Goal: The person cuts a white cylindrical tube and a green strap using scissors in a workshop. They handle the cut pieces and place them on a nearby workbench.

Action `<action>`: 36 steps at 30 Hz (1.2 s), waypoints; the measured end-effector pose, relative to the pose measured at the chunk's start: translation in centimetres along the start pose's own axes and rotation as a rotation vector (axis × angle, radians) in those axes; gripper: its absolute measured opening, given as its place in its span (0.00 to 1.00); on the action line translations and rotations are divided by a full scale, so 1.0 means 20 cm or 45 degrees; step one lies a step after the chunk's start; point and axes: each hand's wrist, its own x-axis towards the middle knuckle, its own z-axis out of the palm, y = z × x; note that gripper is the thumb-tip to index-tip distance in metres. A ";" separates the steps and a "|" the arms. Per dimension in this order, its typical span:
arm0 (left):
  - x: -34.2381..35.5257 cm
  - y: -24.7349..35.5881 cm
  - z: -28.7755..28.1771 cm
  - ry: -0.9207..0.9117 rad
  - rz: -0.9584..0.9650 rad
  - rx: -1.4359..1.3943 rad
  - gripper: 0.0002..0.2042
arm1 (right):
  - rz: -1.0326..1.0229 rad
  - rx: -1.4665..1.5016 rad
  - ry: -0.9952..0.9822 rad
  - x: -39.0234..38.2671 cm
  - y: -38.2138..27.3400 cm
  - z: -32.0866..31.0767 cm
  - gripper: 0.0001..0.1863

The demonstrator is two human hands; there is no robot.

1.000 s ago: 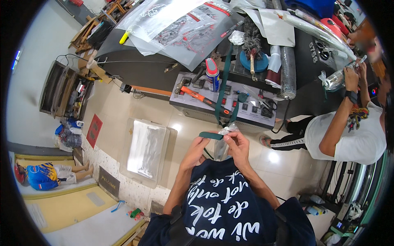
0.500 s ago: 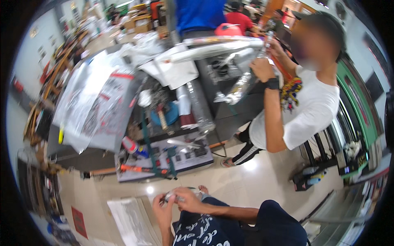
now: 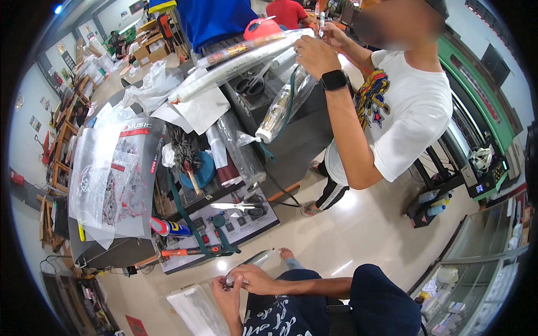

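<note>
Close against my dark shirt, my left hand (image 3: pixel 226 294) and my right hand (image 3: pixel 252 278) meet with their fingers pinched together. Between them is the bunched end of clear plastic wrapping (image 3: pixel 262 257), which stretches away from my right hand toward a bare foot. What lies inside the wrapping cannot be made out. Across from me, a person in a white T-shirt pinches a small light-coloured item (image 3: pixel 321 23). Below that person's hands a clear plastic-wrapped roll (image 3: pixel 273 123) slants down, with a green strap along it.
On the dark table (image 3: pixel 314 131) lie plastic sheets (image 3: pixel 115 179), a long wrapped roll (image 3: pixel 235 66), black-handled scissors (image 3: pixel 255 85) and a blue tape roll (image 3: pixel 203 173). Nearer are a spray can (image 3: pixel 171 228), an orange-handled hammer (image 3: pixel 190 251) and a white-bladed cutter (image 3: pixel 232 206). A white package (image 3: pixel 196 311) rests beside me.
The view has turned, so the table sits further left. My hands stay pinched together on the plastic, and more of the wrapping shows. The other person's hands have risen in the picture.
</note>
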 end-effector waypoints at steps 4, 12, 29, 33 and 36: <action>-0.01 -0.05 -0.02 0.002 -0.035 0.052 0.18 | -0.019 -0.005 -0.074 0.01 -0.04 0.01 0.09; -0.02 -0.25 -0.14 -0.001 -0.147 -0.242 0.16 | -0.059 -0.028 -0.181 0.00 -0.08 0.11 0.07; -0.19 -0.58 -0.37 0.142 -0.310 -0.851 0.12 | -0.185 0.247 -0.357 0.00 -0.15 0.29 0.11; -0.21 -0.59 -0.44 0.204 -0.362 -1.171 0.16 | -0.080 0.323 -0.516 0.03 -0.16 0.33 0.11; -0.22 -0.49 -0.47 0.366 -0.325 -1.149 0.17 | -0.032 0.366 -0.624 0.03 -0.17 0.36 0.12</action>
